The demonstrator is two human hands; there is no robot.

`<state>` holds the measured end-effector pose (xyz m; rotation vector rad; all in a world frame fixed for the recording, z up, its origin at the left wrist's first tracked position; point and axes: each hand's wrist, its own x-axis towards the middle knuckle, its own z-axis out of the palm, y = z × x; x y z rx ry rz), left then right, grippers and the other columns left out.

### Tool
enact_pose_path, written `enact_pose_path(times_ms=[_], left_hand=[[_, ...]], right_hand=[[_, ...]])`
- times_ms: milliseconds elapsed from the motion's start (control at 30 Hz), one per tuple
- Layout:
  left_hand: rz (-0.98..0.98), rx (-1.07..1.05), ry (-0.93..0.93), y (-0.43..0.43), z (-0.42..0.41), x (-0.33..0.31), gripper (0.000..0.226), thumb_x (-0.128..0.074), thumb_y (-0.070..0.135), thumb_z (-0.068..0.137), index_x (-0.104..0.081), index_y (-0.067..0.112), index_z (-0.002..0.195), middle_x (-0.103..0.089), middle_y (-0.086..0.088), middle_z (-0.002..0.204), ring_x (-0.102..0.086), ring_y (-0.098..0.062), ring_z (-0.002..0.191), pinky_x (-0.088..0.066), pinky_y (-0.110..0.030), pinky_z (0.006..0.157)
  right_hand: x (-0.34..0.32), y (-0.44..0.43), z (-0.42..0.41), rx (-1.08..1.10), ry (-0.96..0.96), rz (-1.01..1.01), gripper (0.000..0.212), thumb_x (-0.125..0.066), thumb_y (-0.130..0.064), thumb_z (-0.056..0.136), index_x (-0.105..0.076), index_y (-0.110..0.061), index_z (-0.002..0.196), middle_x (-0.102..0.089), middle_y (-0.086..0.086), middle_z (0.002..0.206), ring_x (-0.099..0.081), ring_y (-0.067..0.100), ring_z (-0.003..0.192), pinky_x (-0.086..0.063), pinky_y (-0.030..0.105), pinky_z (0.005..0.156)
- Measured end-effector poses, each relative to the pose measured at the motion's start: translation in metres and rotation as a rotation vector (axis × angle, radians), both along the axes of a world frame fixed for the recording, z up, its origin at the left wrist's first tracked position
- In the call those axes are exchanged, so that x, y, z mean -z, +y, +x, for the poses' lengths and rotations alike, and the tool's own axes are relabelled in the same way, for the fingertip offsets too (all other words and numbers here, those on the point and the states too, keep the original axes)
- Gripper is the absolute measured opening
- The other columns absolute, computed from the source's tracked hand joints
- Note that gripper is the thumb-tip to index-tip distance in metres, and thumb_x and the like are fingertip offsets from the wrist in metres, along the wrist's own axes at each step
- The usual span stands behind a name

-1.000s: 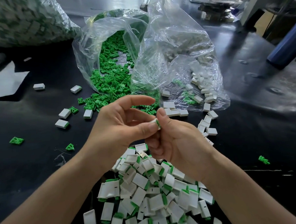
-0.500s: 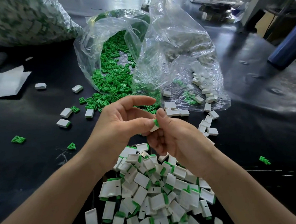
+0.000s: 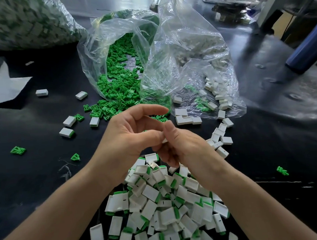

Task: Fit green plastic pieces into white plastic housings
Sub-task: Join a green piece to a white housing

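My landmark is the heap of finished housings (image 3: 159, 204), white shells with green showing at one end, piled on the black table (image 3: 35, 166) just in front of me. Beyond the heap lie two clear bags on their sides: the bag of green pieces (image 3: 120, 66) with its mouth toward me, spilling green onto the table, and to the right of it the bag of white housings (image 3: 190, 48), with loose empty shells trailing from its mouth down toward the heap's right edge. A few stray assembled housings (image 3: 66, 132) and single green pieces (image 3: 17, 150) lie well off to the heap's left.

Above the far edge of the heap my two hands meet. My left hand (image 3: 129, 138) pinches a single white housing (image 3: 164, 140) with its thumb, the other fingers raised and spread. My right hand (image 3: 182, 146) presses its thumb against the same housing, its fingers curled under. Only a sliver of white shows between the thumbs; I cannot see any green on it, so the insert seems pushed home or hidden.

I judge this the seating step, about complete. Next calls for letting the finished part drop onto the heap, then reaching beyond it for a fresh shell and a green piece.
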<state>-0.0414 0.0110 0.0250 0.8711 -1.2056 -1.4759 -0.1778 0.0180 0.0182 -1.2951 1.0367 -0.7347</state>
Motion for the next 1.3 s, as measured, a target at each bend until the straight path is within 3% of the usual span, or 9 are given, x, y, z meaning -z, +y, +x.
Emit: enact_pose_path(times_ms=[200,500,633,1000,1167,1300], left_hand=[[-0.005,0.005,0.051,0.001,-0.004,0.000,0.034,-0.054,-0.010,0.063,-0.059,0.002,0.095,-0.068,-0.008,0.060,-0.061,-0.022,0.043,-0.052,-0.029,0.044],[0.020,-0.005,0.082,0.001,-0.003,-0.001,0.033,-0.055,-0.012,0.060,-0.064,0.007,0.086,-0.069,-0.011,0.062,-0.067,-0.024,0.054,-0.052,-0.026,0.047],[0.036,-0.010,0.095,0.001,-0.004,-0.001,0.034,-0.055,-0.012,0.059,-0.067,0.009,0.082,-0.069,-0.013,0.063,-0.067,-0.025,0.055,-0.052,-0.026,0.047],[0.062,-0.021,0.067,0.000,-0.003,0.000,0.036,-0.055,-0.012,0.056,-0.070,0.011,0.079,-0.070,-0.013,0.066,-0.068,-0.024,0.063,-0.052,-0.024,0.048],[0.071,-0.006,0.056,-0.001,-0.001,0.001,0.038,-0.056,-0.011,0.055,-0.074,0.015,0.075,-0.070,-0.013,0.067,-0.068,-0.023,0.067,-0.053,-0.024,0.051],[0.073,-0.018,0.031,-0.002,0.001,0.002,0.037,-0.058,-0.009,0.054,-0.073,0.015,0.077,-0.069,-0.014,0.069,-0.069,-0.021,0.077,-0.053,-0.023,0.058]], right_hand=[[0.004,0.000,0.004,0.037,0.046,-0.077,0.045,-0.031,-0.054,0.078,-0.052,-0.016,0.066,-0.043,-0.016,0.046,-0.036,-0.001,0.046,-0.031,0.011,0.050],[0.010,-0.003,0.002,0.041,0.158,-0.173,0.063,-0.028,-0.058,0.077,-0.061,-0.008,0.092,-0.042,-0.017,0.055,-0.036,0.001,0.053,-0.031,0.021,0.059],[0.010,-0.002,0.004,0.066,0.154,-0.203,0.039,-0.029,-0.057,0.078,-0.050,-0.027,0.066,-0.043,-0.018,0.053,-0.036,0.000,0.053,-0.029,0.024,0.060],[0.012,-0.003,0.000,0.041,0.200,-0.215,0.037,-0.027,-0.059,0.076,-0.047,-0.029,0.067,-0.047,-0.026,0.051,-0.041,-0.003,0.053,-0.028,0.020,0.060],[0.011,-0.003,0.002,0.037,0.218,-0.211,0.040,-0.026,-0.059,0.077,-0.052,-0.027,0.076,-0.049,-0.031,0.054,-0.044,-0.007,0.056,-0.029,0.020,0.061],[0.011,-0.003,0.002,0.041,0.229,-0.202,0.055,-0.026,-0.060,0.076,-0.059,-0.019,0.091,-0.052,-0.029,0.060,-0.046,-0.007,0.061,-0.032,0.018,0.063]])
